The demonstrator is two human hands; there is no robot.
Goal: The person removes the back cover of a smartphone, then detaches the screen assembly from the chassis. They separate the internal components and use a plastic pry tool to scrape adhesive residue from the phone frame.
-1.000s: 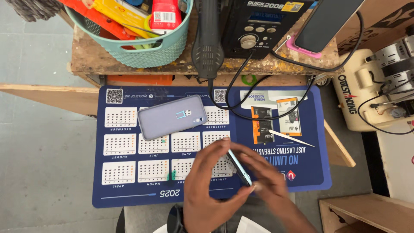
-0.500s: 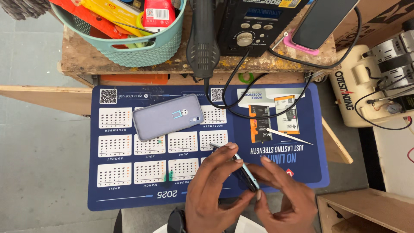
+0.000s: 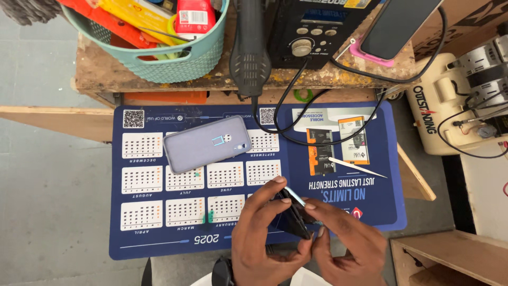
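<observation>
Left hand (image 3: 264, 233) and right hand (image 3: 352, 243) meet low in view, fingers curled and pinching together.

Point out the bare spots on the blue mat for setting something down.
Free: the mat's left calendar side, below and left of the grey phone back. The right side is crowded by cables and tweezers; both hands hold a dark phone at the front.

Phone repair workshop: soldering station (image 3: 312, 26), blue work mat (image 3: 254, 180)
</observation>
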